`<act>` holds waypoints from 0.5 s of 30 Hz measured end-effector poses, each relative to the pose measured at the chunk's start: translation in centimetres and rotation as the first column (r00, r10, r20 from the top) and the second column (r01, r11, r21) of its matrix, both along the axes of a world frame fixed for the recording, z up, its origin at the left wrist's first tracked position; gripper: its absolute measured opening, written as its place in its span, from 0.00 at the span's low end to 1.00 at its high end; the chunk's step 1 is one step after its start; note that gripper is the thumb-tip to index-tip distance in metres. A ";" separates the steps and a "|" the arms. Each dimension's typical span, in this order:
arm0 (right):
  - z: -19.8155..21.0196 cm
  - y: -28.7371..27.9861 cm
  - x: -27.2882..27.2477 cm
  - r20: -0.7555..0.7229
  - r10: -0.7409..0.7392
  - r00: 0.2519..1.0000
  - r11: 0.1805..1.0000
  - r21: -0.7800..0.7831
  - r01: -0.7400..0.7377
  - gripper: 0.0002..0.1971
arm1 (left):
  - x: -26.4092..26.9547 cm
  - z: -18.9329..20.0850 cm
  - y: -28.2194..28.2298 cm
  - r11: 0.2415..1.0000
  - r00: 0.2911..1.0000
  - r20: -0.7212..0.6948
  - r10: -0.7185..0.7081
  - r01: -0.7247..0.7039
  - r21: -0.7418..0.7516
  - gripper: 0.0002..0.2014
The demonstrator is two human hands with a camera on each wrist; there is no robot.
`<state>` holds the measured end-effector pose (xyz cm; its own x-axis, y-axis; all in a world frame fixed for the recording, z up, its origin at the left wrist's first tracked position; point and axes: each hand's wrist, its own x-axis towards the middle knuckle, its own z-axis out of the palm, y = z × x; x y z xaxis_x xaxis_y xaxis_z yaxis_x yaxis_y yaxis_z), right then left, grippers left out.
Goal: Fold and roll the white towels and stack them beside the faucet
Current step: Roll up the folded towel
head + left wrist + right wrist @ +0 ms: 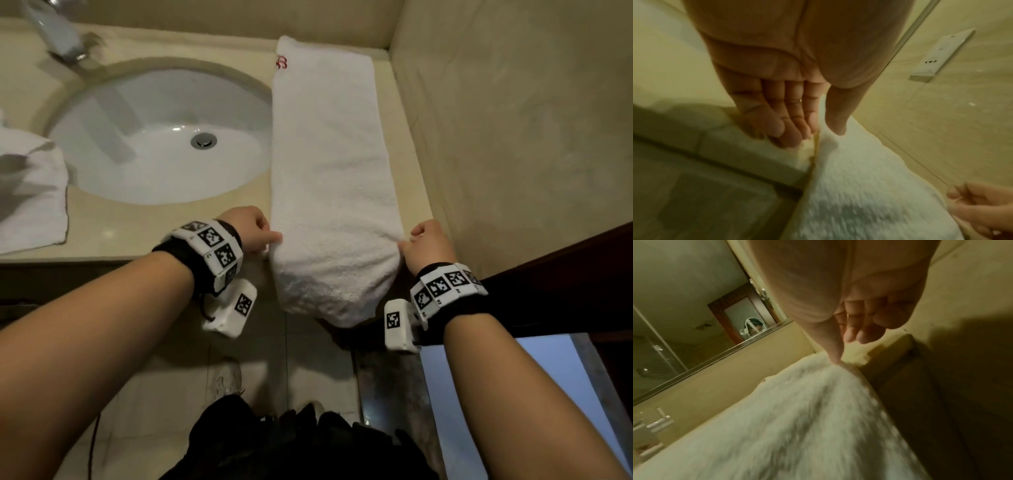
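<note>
A long folded white towel [332,164] lies on the counter to the right of the sink [154,102], red stitching [281,62] at its far end. Its near end hangs over the counter's front edge. My left hand [274,240] grips the towel's left edge at the counter front; in the left wrist view its thumb [835,128] lies on the towel [869,186], fingers curled beside the edge. My right hand [407,243] pinches the right edge, thumb tip [836,360] on the towel [797,418]. The faucet [54,31] stands at the far left, behind the basin.
A second crumpled white towel [30,192] lies on the counter left of the sink. A beige wall [513,137] closes the counter on the right, with a dark wooden frame [565,274] below it. A mirror [674,321] runs behind the counter. A socket plate [941,55] is on the wall.
</note>
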<state>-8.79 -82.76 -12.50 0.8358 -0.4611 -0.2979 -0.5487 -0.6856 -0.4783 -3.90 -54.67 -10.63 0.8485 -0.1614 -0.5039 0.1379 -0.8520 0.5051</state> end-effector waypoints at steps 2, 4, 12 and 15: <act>1.1 -0.1 1.2 -0.001 0.026 1.000 0.999 -0.020 -0.026 0.07 | 0.7 0.8 0.7 0.999 1.000 0.026 -0.005 0.004 0.044 0.11; 2.2 0.3 3.2 0.008 0.079 0.997 0.997 -0.027 -0.079 0.03 | 2.4 1.7 1.4 0.999 0.999 0.031 0.019 -0.020 0.045 0.08; 3.9 -0.3 17.9 -0.018 0.044 0.999 0.996 0.074 -0.043 0.04 | 16.7 3.6 2.2 0.984 0.990 0.002 0.138 -0.137 -0.116 0.10; 3.6 -1.0 24.8 -0.091 0.005 0.996 0.993 0.115 0.006 0.13 | 24.0 3.1 1.3 0.959 0.978 -0.042 0.203 -0.207 -0.192 0.13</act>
